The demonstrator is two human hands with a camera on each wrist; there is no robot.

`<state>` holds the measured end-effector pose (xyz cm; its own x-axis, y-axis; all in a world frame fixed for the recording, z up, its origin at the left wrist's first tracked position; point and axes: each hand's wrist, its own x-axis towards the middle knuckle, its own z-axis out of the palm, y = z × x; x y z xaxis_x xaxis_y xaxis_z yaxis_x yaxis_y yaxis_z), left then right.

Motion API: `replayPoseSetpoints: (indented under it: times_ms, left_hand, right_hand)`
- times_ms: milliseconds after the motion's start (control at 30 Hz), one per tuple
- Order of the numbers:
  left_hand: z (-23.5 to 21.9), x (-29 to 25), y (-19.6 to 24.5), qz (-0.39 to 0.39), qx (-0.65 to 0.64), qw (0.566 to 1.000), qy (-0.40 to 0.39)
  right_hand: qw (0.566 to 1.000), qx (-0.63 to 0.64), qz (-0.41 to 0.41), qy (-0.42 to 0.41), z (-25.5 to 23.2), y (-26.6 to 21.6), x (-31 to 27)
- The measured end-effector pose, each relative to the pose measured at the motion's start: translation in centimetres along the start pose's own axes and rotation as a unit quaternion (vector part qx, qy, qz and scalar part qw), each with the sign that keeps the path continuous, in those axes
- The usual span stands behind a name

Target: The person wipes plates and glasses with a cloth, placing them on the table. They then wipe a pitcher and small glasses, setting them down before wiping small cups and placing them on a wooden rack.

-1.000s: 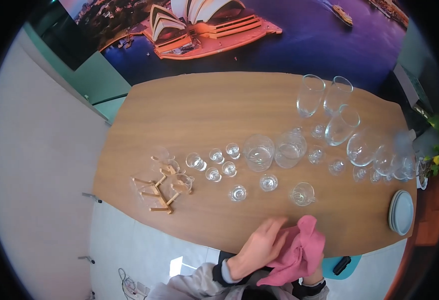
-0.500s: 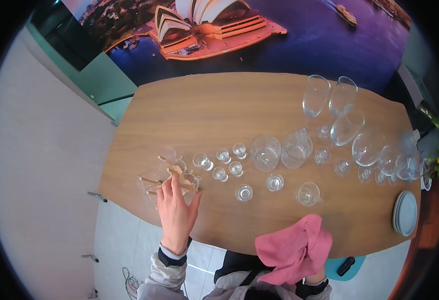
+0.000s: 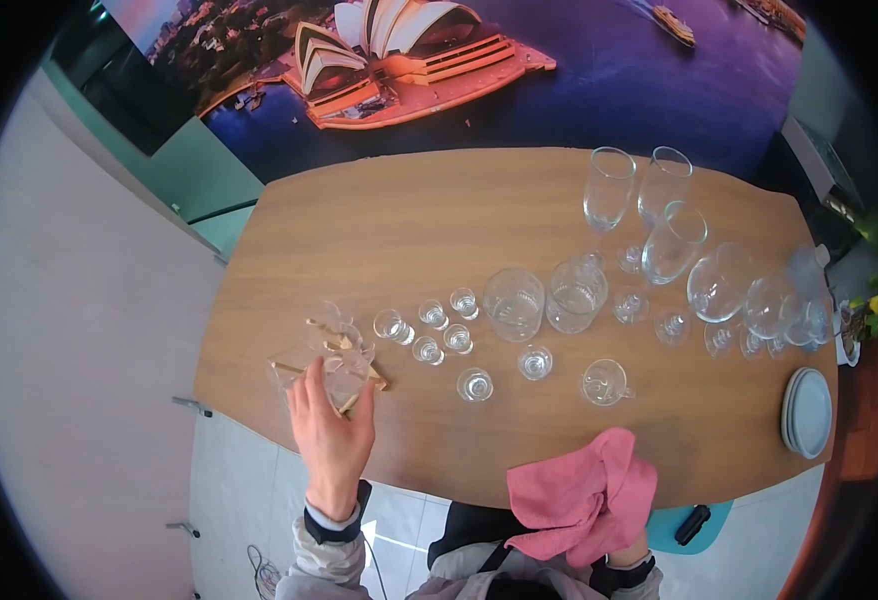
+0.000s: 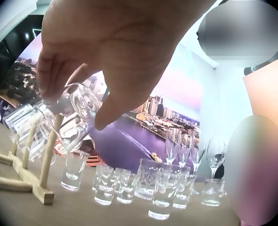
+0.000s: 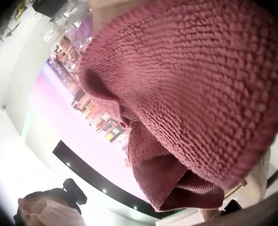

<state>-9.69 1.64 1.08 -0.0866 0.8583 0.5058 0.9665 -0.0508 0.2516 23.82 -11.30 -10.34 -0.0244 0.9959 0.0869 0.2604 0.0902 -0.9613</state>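
Observation:
My left hand (image 3: 329,435) is at the wooden glass rack (image 4: 38,181) on the left of the table. Its thumb and fingers grip a clear glass cup (image 4: 82,106), tilted mouth down by a peg of the rack. More clear glasses (image 4: 19,120) hang on the rack's other pegs. A pink cloth (image 3: 579,495) drapes over my right hand (image 3: 636,550) near the table's front edge; the fingers are hidden under its folds. In the right wrist view the ribbed cloth (image 5: 190,84) fills most of the picture.
Several small shot glasses (image 3: 474,385) stand right of the rack. Beyond are two wide tumblers (image 3: 514,305), a handled glass cup (image 3: 604,383) and stemmed glasses (image 3: 721,285). Stacked pale plates (image 3: 809,415) lie at the right edge. A wooden table (image 3: 409,220) carries everything.
My left hand has left the pink cloth, swung left to the rack and taken hold of a glass cup there. My right hand stays near the front edge with the cloth, which now hangs more spread out.

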Motion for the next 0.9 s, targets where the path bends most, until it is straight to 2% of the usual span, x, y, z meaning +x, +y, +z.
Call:
replayPoseSetpoints:
  times_ms: [67, 133, 167, 233, 267, 333, 367, 433, 500, 567, 633, 733, 767, 833, 867, 900]
  left_hand:
    - [-2.1, -0.2, 0.8, -0.006, -0.002, 1.0, 0.01]
    - [-4.0, -0.6, 1.7, -0.008, -0.05, 0.996, 0.073]
    - [-4.8, -0.9, 2.1, -0.006, -0.054, 0.996, 0.07]
    - [-6.1, -1.8, 3.0, 0.026, -0.101, 0.984, 0.145]
    - [-6.5, -2.4, 3.6, 0.033, -0.144, 0.98, 0.133]
    - [-5.7, -4.4, 5.0, 0.023, -0.327, 0.943, 0.067]
    - [-5.0, -5.3, 5.8, 0.03, -0.391, 0.92, 0.026]
    - [-3.5, -7.2, 7.8, 0.016, -0.426, 0.899, -0.099]
    - [-3.1, -7.7, 10.5, 0.033, -0.419, 0.89, -0.176]
    - [-1.3, -8.8, 12.0, 0.054, -0.484, 0.857, -0.168]
    - [-0.8, -9.3, 12.8, 0.072, -0.482, 0.859, -0.155]
    - [-0.2, -9.1, 12.8, 0.053, -0.492, 0.83, -0.257]
    - [-0.2, -8.7, 12.6, 0.054, -0.492, 0.829, -0.259]
    - [-0.1, -8.0, 12.1, 0.139, -0.454, 0.817, -0.327]
    - [-0.2, -7.8, 11.9, 0.139, -0.454, 0.817, -0.328]
    - [-0.3, -7.6, 11.7, 0.18, -0.428, 0.811, -0.355]
  right_hand:
    - [1.0, 0.009, 0.0, -0.001, 0.3, -0.4, 0.8]
    - [1.0, 0.014, 0.004, 0.002, 0.5, -0.2, -0.4]
    - [1.0, 0.016, 0.007, 0.004, 0.3, 0.2, -1.7]
    - [1.0, 0.016, 0.012, 0.01, 0.1, -0.1, -2.1]
    - [1.0, -0.004, 0.015, 0.008, 0.2, -0.6, -2.1]
    - [1.0, -0.024, 0.02, 0.006, 0.5, -1.4, -2.0]
    - [0.999, 0.018, 0.04, 0.013, 0.6, -1.7, -1.9]
    - [0.991, 0.1, 0.079, 0.025, 0.9, -2.3, -1.7]
    - [0.976, 0.18, 0.119, 0.039, 1.1, -2.8, -1.6]
    - [0.952, 0.258, 0.157, 0.054, 1.0, -3.4, -1.4]
    - [0.919, 0.336, 0.193, 0.07, 1.1, -3.8, -1.2]
    - [0.852, 0.454, 0.244, 0.092, 1.2, -4.5, -0.9]
    - [0.852, 0.454, 0.245, 0.094, 1.0, -4.9, -0.8]
    - [0.85, 0.477, 0.214, 0.06, 0.7, -5.5, -0.5]
    - [0.85, 0.477, 0.214, 0.061, 0.6, -5.3, -0.7]
    - [0.849, 0.487, 0.198, 0.049, 0.5, -5.1, -0.9]
